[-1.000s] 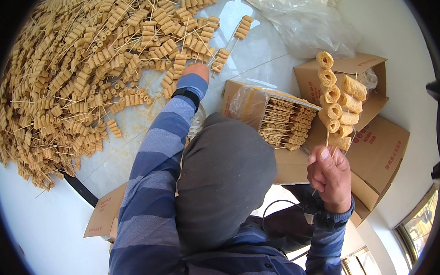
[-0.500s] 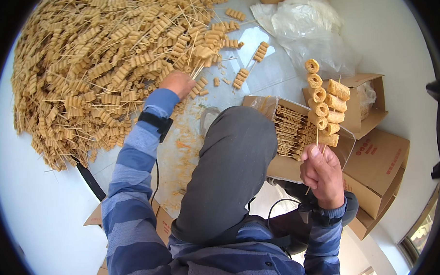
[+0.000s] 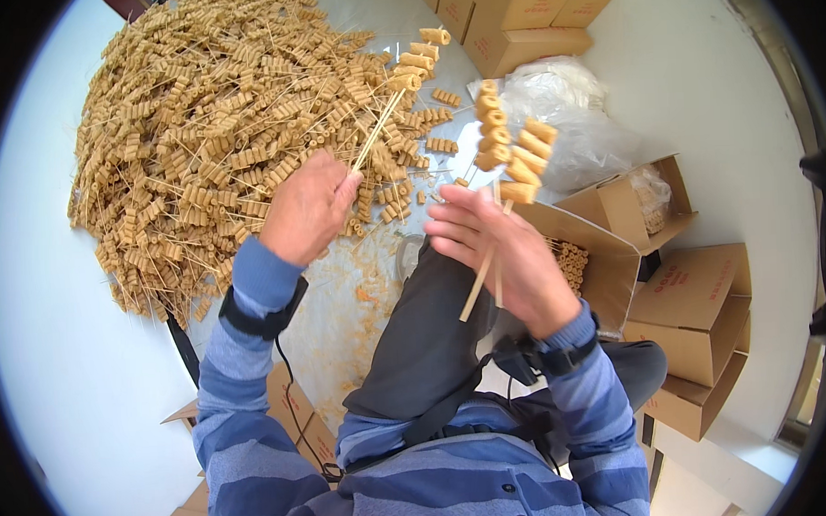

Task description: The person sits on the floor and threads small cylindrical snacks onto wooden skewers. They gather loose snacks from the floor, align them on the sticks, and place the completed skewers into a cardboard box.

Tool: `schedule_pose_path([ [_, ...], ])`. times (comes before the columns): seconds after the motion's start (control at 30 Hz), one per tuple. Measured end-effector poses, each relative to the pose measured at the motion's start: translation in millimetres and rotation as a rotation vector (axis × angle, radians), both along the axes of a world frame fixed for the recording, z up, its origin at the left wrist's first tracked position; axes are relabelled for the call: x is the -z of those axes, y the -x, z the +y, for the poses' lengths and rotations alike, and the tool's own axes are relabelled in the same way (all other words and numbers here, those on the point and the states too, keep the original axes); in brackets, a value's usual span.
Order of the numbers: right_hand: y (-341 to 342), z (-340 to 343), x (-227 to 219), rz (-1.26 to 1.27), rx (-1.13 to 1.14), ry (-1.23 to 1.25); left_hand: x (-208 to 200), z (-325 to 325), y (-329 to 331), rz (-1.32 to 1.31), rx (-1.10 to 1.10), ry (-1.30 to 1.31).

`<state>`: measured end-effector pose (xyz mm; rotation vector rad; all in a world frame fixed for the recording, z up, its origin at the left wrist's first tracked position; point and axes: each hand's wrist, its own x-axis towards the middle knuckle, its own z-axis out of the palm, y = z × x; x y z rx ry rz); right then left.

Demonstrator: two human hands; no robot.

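My left hand (image 3: 311,207) is closed around the bare ends of some thin wooden sticks, in front of the large pile of skewers (image 3: 217,128). Golden rolled pieces on these skewers (image 3: 413,65) point up and away at the far end. My right hand (image 3: 513,254) faces it, fingers stretched, with two skewers of hollow golden rolls (image 3: 493,132) resting against the thumb. Their stick ends stick out below the palm toward my knee. How firmly the right fingers grip is partly hidden.
Below right of my right hand stands an open carton (image 3: 604,269) packed with skewers. Further right are an open box with a plastic bag (image 3: 643,200) and more cartons (image 3: 692,294). Clear plastic sheeting (image 3: 558,98) lies on the floor, with stacked cartons (image 3: 532,17) behind it.
My right hand has moved left with its two skewers, from over the carton to near my left hand. My left hand has raised skewers from the pile. The view has shifted.
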<state>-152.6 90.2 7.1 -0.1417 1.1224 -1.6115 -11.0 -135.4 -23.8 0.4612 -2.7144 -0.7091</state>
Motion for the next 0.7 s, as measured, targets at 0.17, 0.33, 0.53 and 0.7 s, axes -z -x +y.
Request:
schedule_pose_path([
  [0.17, -22.1, -34.2, 4.1, 0.058, 0.043, 0.169, -39.3, 54.1, -20.7, 0.025, -0.024, 0.029],
  [0.33, -15.7, -29.0, -3.8, 0.019, -0.025, 0.329, -46.1, 76.2, -36.7, 0.086, 0.057, 0.120],
  [0.53, -27.1, -17.9, -7.5, 0.046, 0.051, 0.379, -40.4, 89.2, -43.7, 0.054, 0.074, 0.044],
  [0.7, -25.0, -12.8, -12.5, 0.112, 0.167, 0.272, -35.9, 94.5, -42.7, 0.129, 0.025, -0.098],
])
